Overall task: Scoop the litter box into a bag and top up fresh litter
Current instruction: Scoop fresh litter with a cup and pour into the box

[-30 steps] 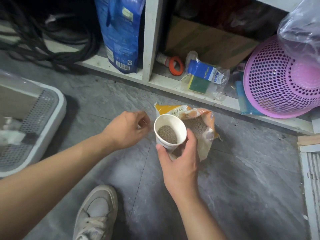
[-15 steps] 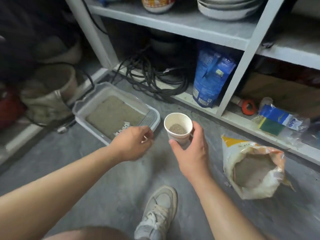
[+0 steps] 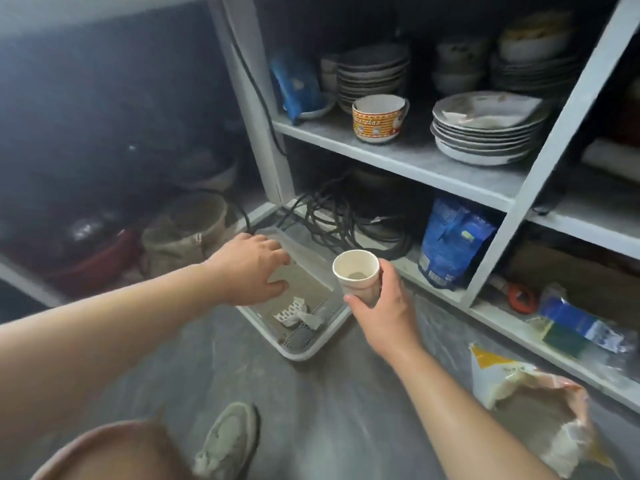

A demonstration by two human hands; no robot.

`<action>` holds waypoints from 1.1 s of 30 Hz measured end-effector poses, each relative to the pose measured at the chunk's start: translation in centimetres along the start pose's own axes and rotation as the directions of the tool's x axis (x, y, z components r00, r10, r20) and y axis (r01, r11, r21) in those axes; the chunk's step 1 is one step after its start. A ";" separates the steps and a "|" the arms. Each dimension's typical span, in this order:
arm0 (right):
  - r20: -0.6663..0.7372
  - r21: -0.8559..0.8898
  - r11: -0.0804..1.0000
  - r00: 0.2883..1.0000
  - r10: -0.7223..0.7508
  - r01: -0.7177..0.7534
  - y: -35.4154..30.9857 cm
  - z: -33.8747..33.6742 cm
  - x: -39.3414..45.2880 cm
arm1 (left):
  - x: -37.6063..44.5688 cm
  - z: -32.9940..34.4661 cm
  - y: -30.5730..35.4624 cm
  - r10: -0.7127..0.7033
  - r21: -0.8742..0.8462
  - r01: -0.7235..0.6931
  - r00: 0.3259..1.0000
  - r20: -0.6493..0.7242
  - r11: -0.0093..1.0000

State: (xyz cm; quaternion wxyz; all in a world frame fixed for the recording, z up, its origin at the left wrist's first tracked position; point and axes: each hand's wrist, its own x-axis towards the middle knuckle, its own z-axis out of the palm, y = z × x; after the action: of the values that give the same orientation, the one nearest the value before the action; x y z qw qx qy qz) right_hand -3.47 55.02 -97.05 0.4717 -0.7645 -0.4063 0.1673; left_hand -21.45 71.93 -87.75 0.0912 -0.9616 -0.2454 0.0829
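Right hand grasping a paper cup with a little litter, held over the litter box right rim. Left hand, fingers spread and released, above the box. Open litter bag at near right on the floor.

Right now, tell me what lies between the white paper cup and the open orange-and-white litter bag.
In the head view, only bare grey floor and the right hand with its forearm, gripping the white paper cup, lie before the open litter bag.
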 end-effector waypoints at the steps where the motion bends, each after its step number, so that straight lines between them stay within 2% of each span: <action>1: 0.009 -0.039 0.999 1.000 0.000 0.000 0.3 0.1 0.4 | 0.8 1.5 0.0 0.035 0.018 -0.035 0.999 0.021 0.999; 5: 0.042 -0.141 0.990 0.999 0.014 -0.008 2.0 2.1 2.3 | 3.2 9.0 -0.5 0.068 -0.090 -0.063 0.996 0.049 0.994; 10: 0.045 -0.186 0.982 0.998 0.036 -0.027 4.2 6.7 4.3 | 5.8 18.7 -1.7 -0.073 -0.334 0.151 0.969 0.235 0.931; 15: 0.087 -0.235 0.969 0.992 0.095 -0.072 6.0 10.6 5.6 | 7.3 26.0 -1.1 -0.113 -0.438 0.198 0.971 0.211 0.877; 17: 0.111 -0.239 0.967 0.987 0.112 -0.083 6.5 11.7 6.3 | 7.8 27.3 -0.1 -0.130 -0.424 0.205 0.972 0.198 0.882; 20: 0.137 -0.258 0.959 0.978 0.157 -0.118 6.6 12.6 7.6 | 8.5 28.1 0.8 -0.124 -0.420 0.227 0.958 0.258 0.879; 25: 0.118 -0.294 0.936 0.964 0.238 -0.195 5.3 13.5 9.3 | 9.1 28.0 0.2 -0.121 -0.521 0.290 0.935 0.335 0.803; 29: 0.119 -0.314 0.930 0.963 0.240 -0.193 5.6 14.3 10.0 | 8.7 27.9 -0.6 -0.151 -0.601 0.280 0.955 0.256 0.749; 33: 0.093 -0.326 0.932 0.976 0.195 -0.155 6.6 15.4 10.9 | 6.8 27.1 -2.5 -0.103 -0.686 0.244 0.965 0.241 0.685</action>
State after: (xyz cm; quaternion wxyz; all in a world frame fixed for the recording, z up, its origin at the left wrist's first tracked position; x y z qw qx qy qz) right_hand -3.59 71.06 -109.05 0.2997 -0.8516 -0.3867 0.1884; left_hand -22.23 81.10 -114.22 -0.3016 -0.8825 -0.3558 0.0607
